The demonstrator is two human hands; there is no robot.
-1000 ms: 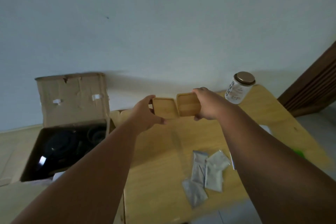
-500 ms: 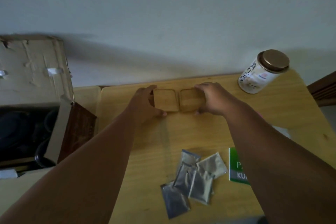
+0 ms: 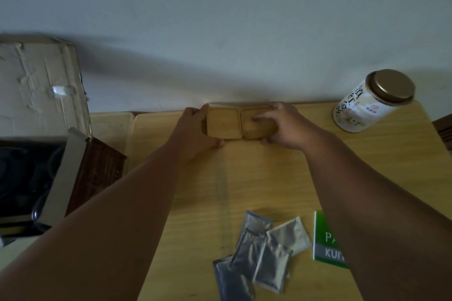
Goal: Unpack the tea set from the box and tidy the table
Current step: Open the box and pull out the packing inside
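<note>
Pushed back since the earlier frame, the left coaster (image 3: 222,123) and right coaster (image 3: 256,126) now lie touching, side by side, at the far edge of the table (image 3: 269,178) by the wall (image 3: 220,19). Nearest, crinkled foil packets (image 3: 259,252) lie heaped beside a green card (image 3: 326,239) on pale wood grain. Farther off, the left hand (image 3: 195,132) clasps its coaster between thumb and fingers, the right hand (image 3: 286,127) pinches the other, fingers over its rimmed, round-cornered square top, and a white, bronze-lidded jar (image 3: 371,102) stands far right, with an open cardboard box (image 3: 36,95) to the left.

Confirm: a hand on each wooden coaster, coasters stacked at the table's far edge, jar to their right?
Not stacked: head view shows the left coaster and right coaster side by side at the table's far edge, left hand and right hand on them, jar to their right.
</note>
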